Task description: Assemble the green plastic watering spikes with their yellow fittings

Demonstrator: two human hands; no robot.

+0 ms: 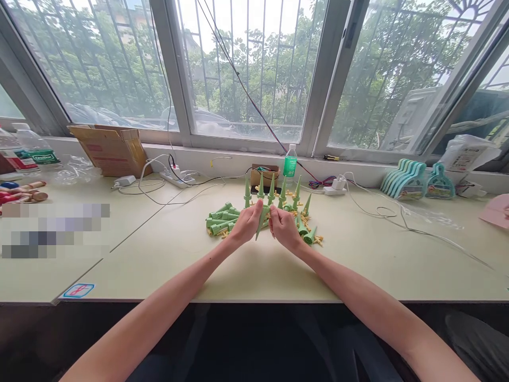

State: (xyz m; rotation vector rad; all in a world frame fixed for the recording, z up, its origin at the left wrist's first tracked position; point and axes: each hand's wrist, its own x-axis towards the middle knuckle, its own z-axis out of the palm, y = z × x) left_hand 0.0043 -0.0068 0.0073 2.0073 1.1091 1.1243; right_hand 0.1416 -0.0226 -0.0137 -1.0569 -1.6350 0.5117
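Over the table, my left hand (247,222) is closed around a green plastic watering spike (260,223), its pointed tip slanting down. My right hand (284,227) meets it at the collar, thumb and fingers pinched together; a bit of yellow, which looks like a small valve, shows at the fingertips and is mostly hidden. Behind my hands, several green spikes (271,192) stand upright in a row with yellow pieces at their bases. More green spikes (218,225) lie in a pile at the left. To the right, other spikes (309,236) lie among loose yellow valves (318,240).
Beyond the spikes are a small cardboard box (264,178) and a green-labelled bottle (290,162). A larger carton (109,151), power strips and loose white cables (384,212) lie along the window sill. Turquoise hangers (405,180) stand right. A table seam (139,229) runs left.
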